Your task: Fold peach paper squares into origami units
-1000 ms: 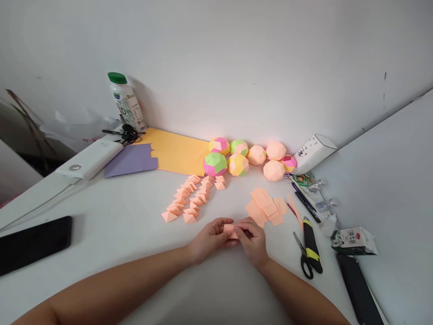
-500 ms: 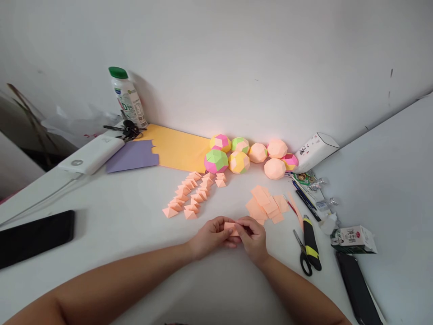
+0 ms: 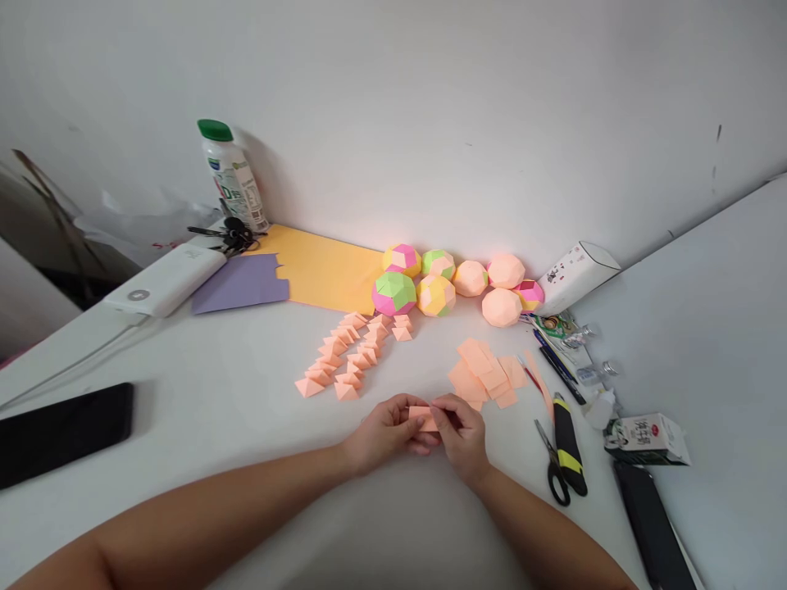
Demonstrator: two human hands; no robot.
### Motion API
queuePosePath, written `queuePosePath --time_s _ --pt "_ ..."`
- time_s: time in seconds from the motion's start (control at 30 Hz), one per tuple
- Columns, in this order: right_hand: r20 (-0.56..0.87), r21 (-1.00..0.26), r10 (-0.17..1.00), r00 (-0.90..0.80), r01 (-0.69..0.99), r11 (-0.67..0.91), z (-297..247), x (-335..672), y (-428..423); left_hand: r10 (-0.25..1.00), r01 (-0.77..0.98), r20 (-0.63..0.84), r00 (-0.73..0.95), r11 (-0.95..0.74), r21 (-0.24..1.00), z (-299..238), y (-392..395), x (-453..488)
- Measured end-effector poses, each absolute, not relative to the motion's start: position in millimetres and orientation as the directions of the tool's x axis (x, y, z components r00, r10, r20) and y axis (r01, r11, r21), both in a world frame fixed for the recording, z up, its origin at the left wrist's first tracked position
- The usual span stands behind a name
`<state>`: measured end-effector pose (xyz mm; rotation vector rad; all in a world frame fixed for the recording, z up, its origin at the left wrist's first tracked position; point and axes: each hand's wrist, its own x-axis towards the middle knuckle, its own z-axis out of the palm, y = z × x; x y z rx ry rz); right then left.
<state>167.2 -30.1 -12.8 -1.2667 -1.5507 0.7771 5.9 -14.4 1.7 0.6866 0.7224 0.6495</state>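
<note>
Between both hands is a small peach piece of paper (image 3: pixel 424 418), its edges partly covered by fingers. My left hand (image 3: pixel 386 432) grips its left side, thumb on the front. At the paper's right edge, my right hand (image 3: pixel 462 434) pinches it with thumb and fingertips. Just behind my right hand lies a loose pile of peach paper pieces (image 3: pixel 489 373). Beyond my left hand, folded peach paper units (image 3: pixel 332 348) stand in overlapping rows. Several faceted paper balls (image 3: pixel 436 295) in peach, yellow, green and pink sit against the wall.
Scissors (image 3: pixel 553 471) and a black-and-yellow utility knife (image 3: pixel 569 447) lie right of my right hand. Farther right are a milk carton (image 3: pixel 645 438) and a black phone (image 3: pixel 652 524). Yellow paper (image 3: pixel 332 266), purple paper (image 3: pixel 239 283), a white power bank (image 3: pixel 166 283) and a bottle (image 3: pixel 234 176) are at back left.
My hands stay nearly in place on the peach paper. The right fingers shift slightly at its edge, and a bit more of its front shows. The view tilts very slightly.
</note>
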Motion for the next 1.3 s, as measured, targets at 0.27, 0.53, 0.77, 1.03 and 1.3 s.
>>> queuePosePath --time_s 0.27,0.53,0.77,1.03,1.3 --pt "0.083 -0.957 0.996 -0.041 0.277 0.091 -13.3 166.9 -30.1 0.765 -0.325 -0.351 0.540 0.574 0.752 1.6 -15.6 5.3" --pt "0.073 -0.932 0.993 -0.094 0.347 0.101 -9.1 167.4 -28.0 0.804 -0.358 -0.358 0.475 0.548 0.757 -2.7 -16.7 5.6" --pt "0.038 -0.957 0.997 -0.062 0.284 0.054 -7.1 166.6 -29.6 0.787 -0.271 -0.357 0.503 0.536 0.800 0.6 -17.6 5.5" --pt "0.045 -0.962 0.995 -0.087 0.263 0.067 -7.3 167.4 -28.9 0.778 -0.263 -0.357 0.517 0.541 0.799 5.1 -16.3 5.8" --pt "0.039 -0.961 0.986 -0.161 0.264 0.081 -6.8 168.6 -27.8 0.776 -0.267 -0.332 0.537 0.529 0.806 -0.2 -16.7 5.8"
